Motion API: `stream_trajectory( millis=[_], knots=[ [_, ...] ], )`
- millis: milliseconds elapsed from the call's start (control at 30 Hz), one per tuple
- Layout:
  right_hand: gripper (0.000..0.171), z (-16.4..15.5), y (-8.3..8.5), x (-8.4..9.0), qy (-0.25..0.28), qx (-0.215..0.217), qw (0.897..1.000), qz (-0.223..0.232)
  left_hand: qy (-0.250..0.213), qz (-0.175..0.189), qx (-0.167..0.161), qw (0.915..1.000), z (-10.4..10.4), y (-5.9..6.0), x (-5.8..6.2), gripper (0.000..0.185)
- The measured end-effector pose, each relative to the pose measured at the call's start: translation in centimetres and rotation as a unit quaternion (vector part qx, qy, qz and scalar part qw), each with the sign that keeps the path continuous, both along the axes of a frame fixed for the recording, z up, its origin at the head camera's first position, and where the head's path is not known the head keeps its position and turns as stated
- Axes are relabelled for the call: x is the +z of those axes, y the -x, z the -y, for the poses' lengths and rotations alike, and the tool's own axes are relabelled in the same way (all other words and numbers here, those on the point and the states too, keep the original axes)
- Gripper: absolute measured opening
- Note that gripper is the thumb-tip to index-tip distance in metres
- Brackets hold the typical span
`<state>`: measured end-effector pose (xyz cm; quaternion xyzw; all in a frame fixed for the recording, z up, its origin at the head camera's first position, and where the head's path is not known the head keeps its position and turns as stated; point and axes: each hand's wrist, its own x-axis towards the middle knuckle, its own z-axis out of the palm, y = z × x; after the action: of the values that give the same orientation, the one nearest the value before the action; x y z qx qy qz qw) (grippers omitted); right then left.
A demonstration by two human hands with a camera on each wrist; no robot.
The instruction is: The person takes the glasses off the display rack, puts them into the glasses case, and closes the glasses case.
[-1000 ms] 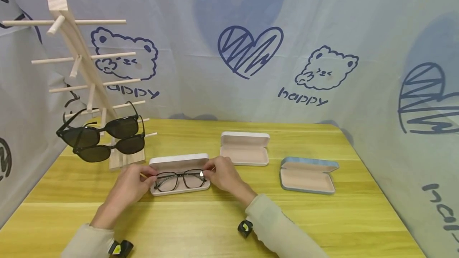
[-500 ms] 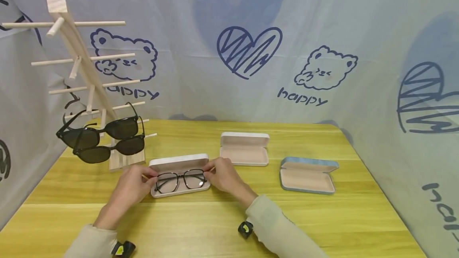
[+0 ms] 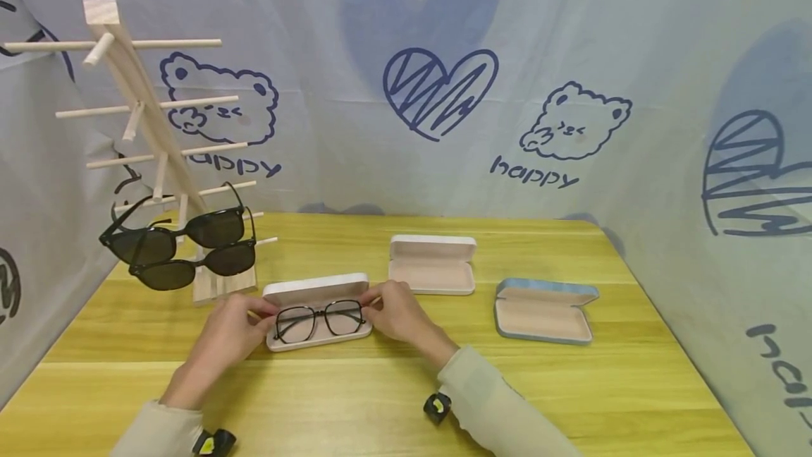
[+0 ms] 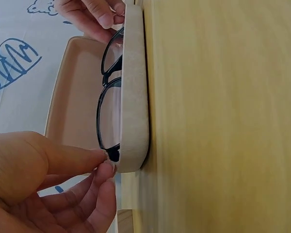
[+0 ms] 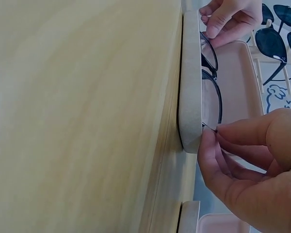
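Observation:
Black-framed eyeglasses [image 3: 319, 313] with clear lenses lie in the lower half of an open white glasses case [image 3: 317, 343] with a pale pink lining. My left hand [image 3: 231, 330] pinches the left end of the frame between thumb and forefinger. At the opposite end my right hand [image 3: 398, 312] pinches the frame's corner the same way. The left wrist view shows the left thumb and forefinger at the black hinge [image 4: 113, 153], close to the case rim. In the right wrist view the right fingertips [image 5: 211, 131] meet at the frame's end. The case wall hides the lower lens edges.
A second open white case [image 3: 433, 276] stands behind to the right, and an open blue case [image 3: 544, 320] farther right. At left, a wooden display rack [image 3: 155, 125] with pegs bears two pairs of black sunglasses [image 3: 190, 249]. A printed cloth [image 3: 355, 161] hangs behind the table.
The eyeglasses shift very slightly within the case, and the glare on the right lens fades. Both hands keep their pinch at the frame's ends throughout.

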<state>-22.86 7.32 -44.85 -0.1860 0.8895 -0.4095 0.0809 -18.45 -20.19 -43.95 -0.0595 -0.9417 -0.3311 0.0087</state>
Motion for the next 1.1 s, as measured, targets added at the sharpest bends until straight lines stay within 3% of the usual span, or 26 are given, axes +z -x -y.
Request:
stream_trajectory(
  millis=[200,300,400,500,633,733,1100],
  knots=[
    [0.019,-0.7,0.1,0.5,0.000,0.010,1.000,0.001,-0.010,0.019,-0.001,0.9998,0.9,-0.2,0.6,0.014],
    [0.015,-1.2,0.3,0.8,-0.003,0.009,1.000,-0.006,-0.008,0.010,0.005,0.9999,1.4,-0.4,0.8,0.016],
    [0.014,-1.7,0.5,1.2,0.001,-0.001,1.000,-0.011,-0.012,0.000,0.014,0.9998,1.8,-0.5,1.0,0.024],
    [0.016,-2.0,0.8,1.5,0.014,-0.019,1.000,-0.005,-0.032,0.013,0.020,0.9992,1.8,-0.4,1.0,0.041],
    [0.028,-2.0,1.1,1.6,0.040,-0.035,0.998,0.023,-0.084,0.063,0.008,0.9945,1.6,-0.2,1.0,0.066],
    [0.039,-1.9,1.3,1.5,0.053,-0.031,0.997,0.045,-0.110,0.089,-0.002,0.9900,1.3,0.0,0.9,0.074],
    [0.049,-0.9,1.4,1.4,0.071,-0.016,0.989,0.130,-0.103,0.098,-0.003,0.9899,0.7,0.4,0.7,0.073]
  ],
)
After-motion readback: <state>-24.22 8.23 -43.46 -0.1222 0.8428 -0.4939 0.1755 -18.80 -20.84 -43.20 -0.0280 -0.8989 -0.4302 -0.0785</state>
